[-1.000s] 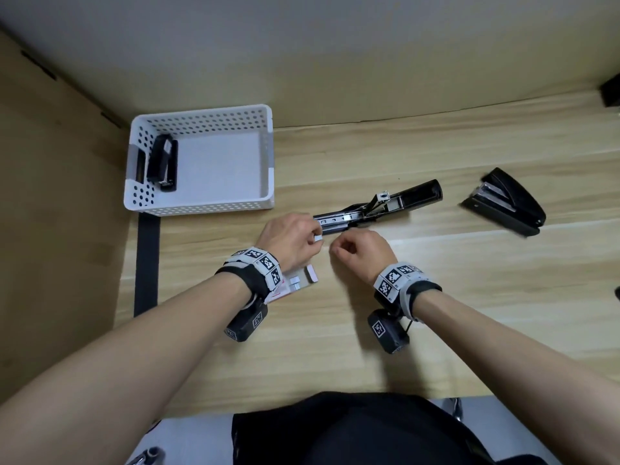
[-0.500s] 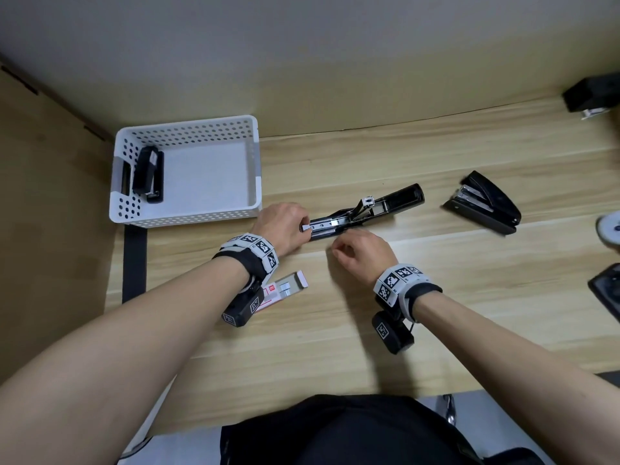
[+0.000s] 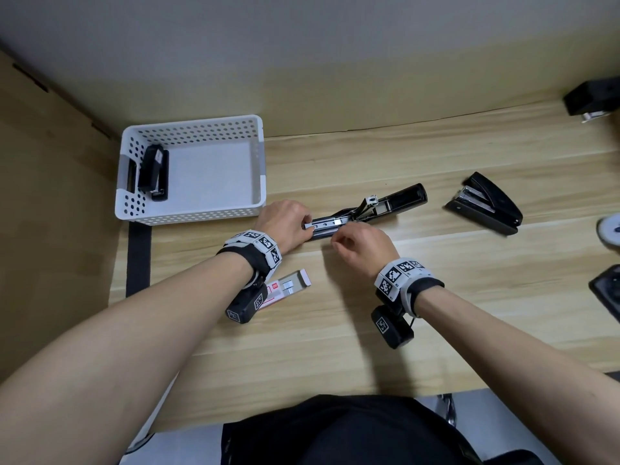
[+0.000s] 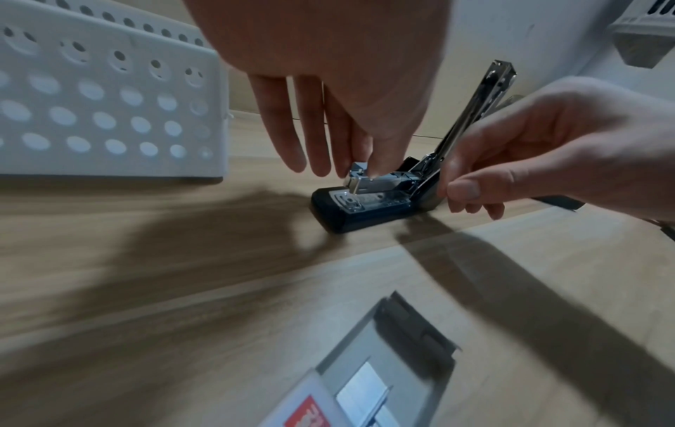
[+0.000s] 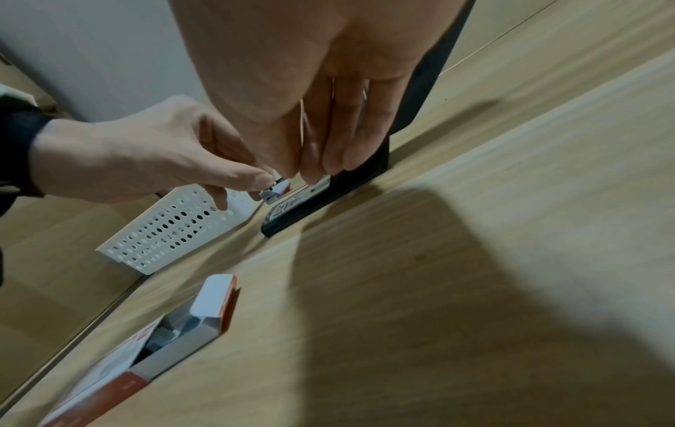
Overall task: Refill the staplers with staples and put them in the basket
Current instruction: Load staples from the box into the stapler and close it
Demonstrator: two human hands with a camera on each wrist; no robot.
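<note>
A black stapler [image 3: 399, 201] lies opened flat mid-table, its metal magazine [image 3: 327, 224] pointing left. My left hand [image 3: 307, 226] pinches the magazine's front tip [image 4: 356, 177] with thumb and fingertips. My right hand [image 3: 335, 241] is just right of it, curled fingers pinching the magazine's side [image 5: 321, 180]. Whether staples lie under the fingers is hidden. The white perforated basket [image 3: 258, 162] at the back left holds one black stapler [image 3: 154, 172]. An open staple box [image 3: 288, 288] lies near my left wrist.
A shut black stapler [image 3: 483, 206] lies to the right of the opened one. Another black stapler [image 3: 593, 99] stands at the far right by the wall. Dark and white objects [image 3: 609, 297] poke in at the right edge.
Both hands moved away from the staple box onto the opened stapler. The left hand has taken hold of the magazine's front tip, and the right hand closed in beside it.
</note>
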